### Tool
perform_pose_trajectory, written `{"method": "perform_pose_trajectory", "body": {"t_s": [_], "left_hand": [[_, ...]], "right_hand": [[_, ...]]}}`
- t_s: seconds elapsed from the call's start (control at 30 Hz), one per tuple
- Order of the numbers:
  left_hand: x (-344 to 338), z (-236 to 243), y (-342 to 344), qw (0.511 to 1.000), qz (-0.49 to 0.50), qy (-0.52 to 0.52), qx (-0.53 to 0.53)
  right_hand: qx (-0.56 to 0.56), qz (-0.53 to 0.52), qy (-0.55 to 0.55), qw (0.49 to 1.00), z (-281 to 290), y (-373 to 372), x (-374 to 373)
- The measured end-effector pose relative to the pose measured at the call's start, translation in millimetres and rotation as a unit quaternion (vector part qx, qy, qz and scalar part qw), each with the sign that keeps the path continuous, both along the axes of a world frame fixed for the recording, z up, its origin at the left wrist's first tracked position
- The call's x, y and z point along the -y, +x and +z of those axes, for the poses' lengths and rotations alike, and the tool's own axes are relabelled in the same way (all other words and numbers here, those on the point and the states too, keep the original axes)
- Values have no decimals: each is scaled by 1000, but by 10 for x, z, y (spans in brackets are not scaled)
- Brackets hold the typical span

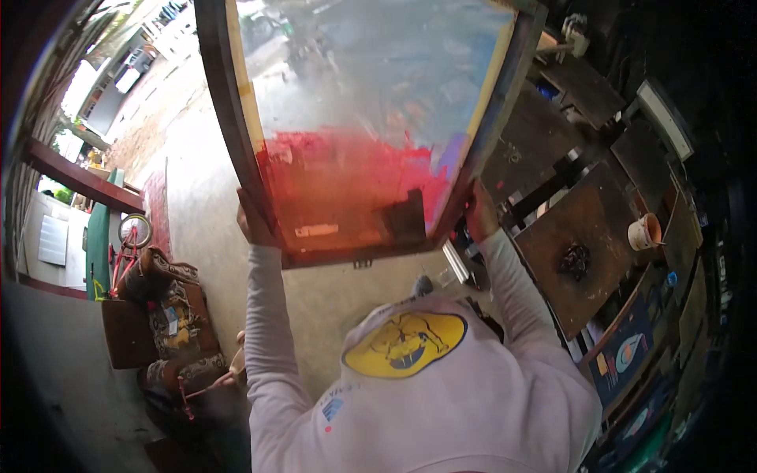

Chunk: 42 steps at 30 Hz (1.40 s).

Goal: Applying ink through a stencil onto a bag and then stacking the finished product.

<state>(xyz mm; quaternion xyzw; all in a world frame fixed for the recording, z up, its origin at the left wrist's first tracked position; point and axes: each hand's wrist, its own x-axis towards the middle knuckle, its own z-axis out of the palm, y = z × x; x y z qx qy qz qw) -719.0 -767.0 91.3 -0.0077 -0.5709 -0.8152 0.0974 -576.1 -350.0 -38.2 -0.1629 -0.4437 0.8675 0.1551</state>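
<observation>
Far left: one dark red beam [87, 177] crosses the opening to the bright yard. Beneath it, one red bicycle [118, 264], one wheel plain to see. Nearer, one brown patterned armchair [180, 315], standing well apart from the frame. Between the armchair and the frame runs a broad strip of pale concrete floor [197, 197], the widest open room in view; it carries on under the frame's lower edge.

Two hands in view, both holding. Left hand [256, 221] closed round the lower part of the frame's left side, close to the corner. Centre: one framed screen [355, 189], raised in front of the person, between the two hands. Three sides of the frame visible; the top runs out of view. Mesh greyish above, smeared red below, one dark rectangular patch low at right. Right hand [482, 217] grips the lower right side; its fingers are partly in shadow.

Right of it, little room: dark boards crowd beside the frame's right edge in this view; actual gap cannot be judged. On one brown board [544, 240]: one dark lump [575, 262] and, by the far edge, one pale orange bucket [644, 232]. Lower right, at least two printed dark sheets [625, 359].
</observation>
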Motion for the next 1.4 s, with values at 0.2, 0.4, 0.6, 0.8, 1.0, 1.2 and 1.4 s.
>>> {"method": "perform_pose_trajectory", "body": {"t_s": [0.2, 0.4, 0.6, 0.8, 1.0, 1.2, 1.4], "left_hand": [[-166, -56, -937, 996, -85, -5, 38], [-531, -253, -2345, 990, -131, -37, 36], [-1067, -309, -3706, 971, -224, -88, 14], [-2249, 233, -4254, 936, -351, 2, 10], [-3791, 532, -4195, 890, -455, -28, -22], [-5075, 703, -3768, 872, -489, 24, -22], [-5994, 273, -3816, 867, -497, 25, 18]], "right_hand": [[14, -36, -28, 999, 41, -626, -111], [64, -138, -13, 988, 92, -1260, 16], [55, -244, 0, 968, 19, -1724, 93], [-13, -381, -40, 924, 315, -1540, 58], [-2, -494, 28, 869, 905, -986, -336], [10, -543, 67, 837, 1382, -546, -1088], [34, -536, 121, 835, 1377, -502, -2058]]}}
